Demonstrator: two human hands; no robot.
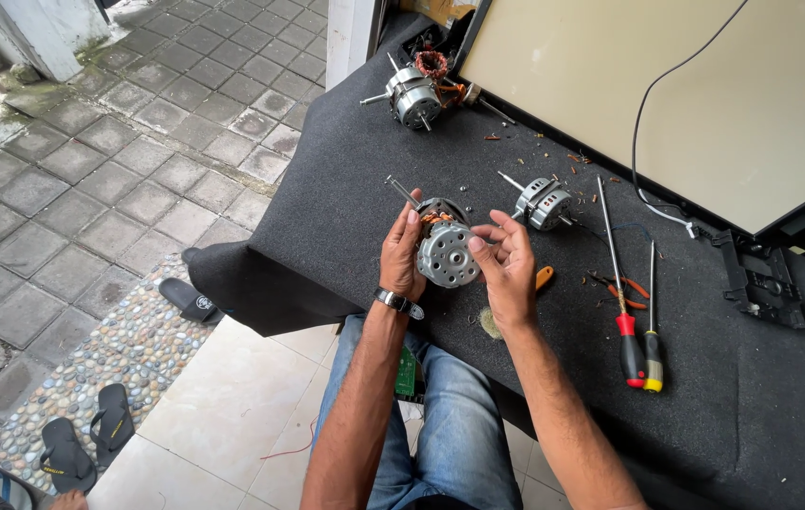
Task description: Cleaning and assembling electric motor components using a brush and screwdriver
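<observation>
**Person holding a small electric motor over a dark work table**

Seen from above, a seated person in jeans holds a small fan-type motor just above the near edge of a table covered in black felt. The left hand is wrapped around the motor's left side, fingers closed on the casing. The right hand sits at its right side, fingers loosely curled, fingertips touching or nearly touching the silver end cover; a firm grip cannot be confirmed. The motor looks partly dismantled: copper windings show behind the cover and a long bolt sticks out at the upper left, so the casing seems not yet fully apart.

Further back on the table lies a second motor with exposed windings. Right of the hands rests a third motor, then pliers with orange grips, and two long screwdrivers side by side. Small screws and copper scraps are scattered about. Nothing blocks the hands.
</observation>
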